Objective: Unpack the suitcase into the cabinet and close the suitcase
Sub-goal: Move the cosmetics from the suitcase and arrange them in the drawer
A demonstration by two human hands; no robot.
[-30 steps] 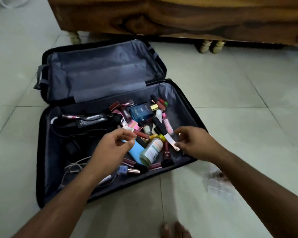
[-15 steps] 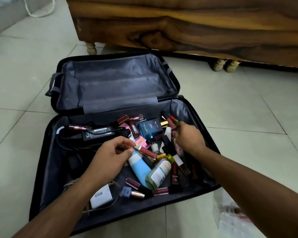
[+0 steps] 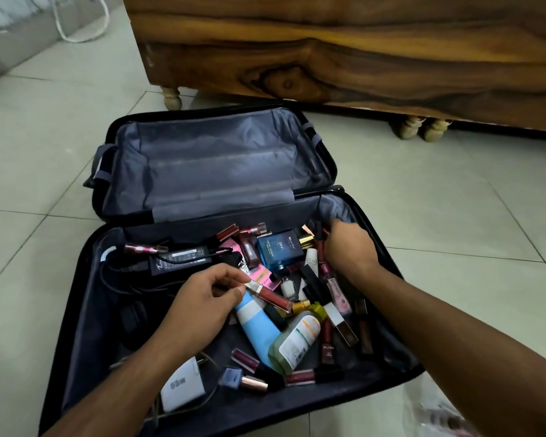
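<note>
A black suitcase (image 3: 76, 310) lies open on the tiled floor, its grey-lined lid (image 3: 208, 165) flat and bare. The near half holds several cosmetics: a blue perfume box (image 3: 279, 249), a light blue tube (image 3: 257, 329), a green bottle (image 3: 295, 342), lip glosses, plus a black power adapter (image 3: 180, 258) and a white charger (image 3: 182, 389). My left hand (image 3: 202, 301) pinches a red lip gloss tube (image 3: 271, 296) at its cap end. My right hand (image 3: 350, 247) is closed over small items at the far right corner of the suitcase; what it grips is hidden.
A wooden cabinet (image 3: 360, 48) on short turned legs stands just behind the suitcase. A clear plastic bag (image 3: 438, 411) lies on the floor at the lower right. A white cord (image 3: 76, 23) loops on the floor at the upper left.
My right hand has moved from the middle of the pile to the far right corner of the suitcase. My left hand keeps its pinch on the red lip gloss. The view has tilted up towards the cabinet.
</note>
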